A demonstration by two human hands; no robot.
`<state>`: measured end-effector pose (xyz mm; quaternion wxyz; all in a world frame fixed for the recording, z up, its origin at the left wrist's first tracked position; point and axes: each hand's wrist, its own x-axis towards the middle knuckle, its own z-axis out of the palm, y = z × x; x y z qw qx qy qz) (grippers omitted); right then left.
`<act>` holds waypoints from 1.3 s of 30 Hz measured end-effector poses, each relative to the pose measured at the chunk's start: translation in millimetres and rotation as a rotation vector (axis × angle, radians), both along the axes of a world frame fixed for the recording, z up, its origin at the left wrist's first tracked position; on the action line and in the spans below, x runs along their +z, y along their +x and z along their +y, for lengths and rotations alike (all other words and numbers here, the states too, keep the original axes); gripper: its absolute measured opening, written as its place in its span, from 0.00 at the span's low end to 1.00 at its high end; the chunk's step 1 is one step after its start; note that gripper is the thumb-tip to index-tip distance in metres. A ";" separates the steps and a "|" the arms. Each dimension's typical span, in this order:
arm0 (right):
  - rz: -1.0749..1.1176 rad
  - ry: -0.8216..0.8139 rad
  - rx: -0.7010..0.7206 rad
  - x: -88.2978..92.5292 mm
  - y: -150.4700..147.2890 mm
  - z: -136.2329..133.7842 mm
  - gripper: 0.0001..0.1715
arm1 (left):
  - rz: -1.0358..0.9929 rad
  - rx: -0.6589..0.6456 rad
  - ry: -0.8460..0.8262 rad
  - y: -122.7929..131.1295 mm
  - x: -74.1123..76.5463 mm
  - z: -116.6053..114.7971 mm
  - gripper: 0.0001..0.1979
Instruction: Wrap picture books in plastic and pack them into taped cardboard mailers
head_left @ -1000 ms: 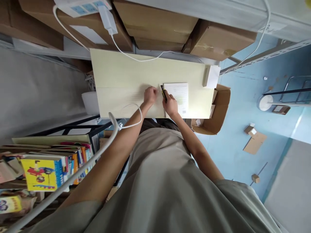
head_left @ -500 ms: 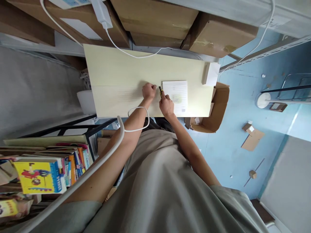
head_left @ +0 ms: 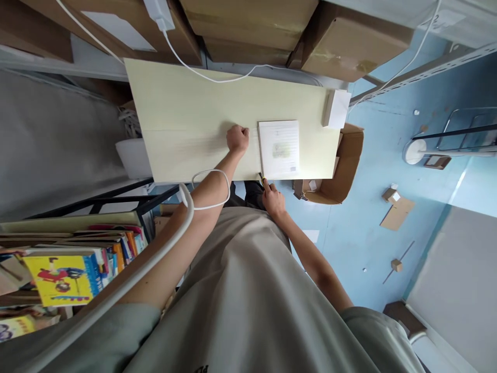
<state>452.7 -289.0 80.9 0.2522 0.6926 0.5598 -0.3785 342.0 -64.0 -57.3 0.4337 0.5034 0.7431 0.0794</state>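
My left hand (head_left: 237, 139) is closed in a fist on the pale yellow tabletop (head_left: 186, 103), just left of a stack of printed white sheets (head_left: 278, 147). Whatever it may hold is hidden by the curled fingers. My right hand (head_left: 274, 201) is wrapped round a black and yellow utility knife (head_left: 263, 180) at the table's near edge. The knife's tip points up and left, close below the lower left corner of the sheets. A faint greenish picture shows through on the top sheet. A loop of white cable hangs round my left forearm.
A small white box (head_left: 337, 109) stands at the table's right end. An open cardboard box (head_left: 349, 166) sits beyond that edge. Large cartons (head_left: 248, 26) line the shelf behind, with a white cable (head_left: 221, 81) along the back. Books (head_left: 62, 280) fill a rack at lower left.
My right hand has drawn the utility knife toward my body, from beside the sheets' left edge to the table's near edge. My left hand stays closed in nearly the same place.
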 end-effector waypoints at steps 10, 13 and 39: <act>0.073 0.276 -0.239 19.5 -25.0 18.8 0.39 | -0.409 0.059 -0.014 -64.6 27.5 -36.4 0.11; 0.158 0.411 -0.270 10.4 -45.5 57.1 0.39 | -0.530 0.122 -0.051 -99.9 47.5 -62.4 0.07; 0.209 1.143 -0.290 147.6 -134.7 212.9 0.29 | -0.910 0.034 0.640 -146.5 239.7 7.7 0.25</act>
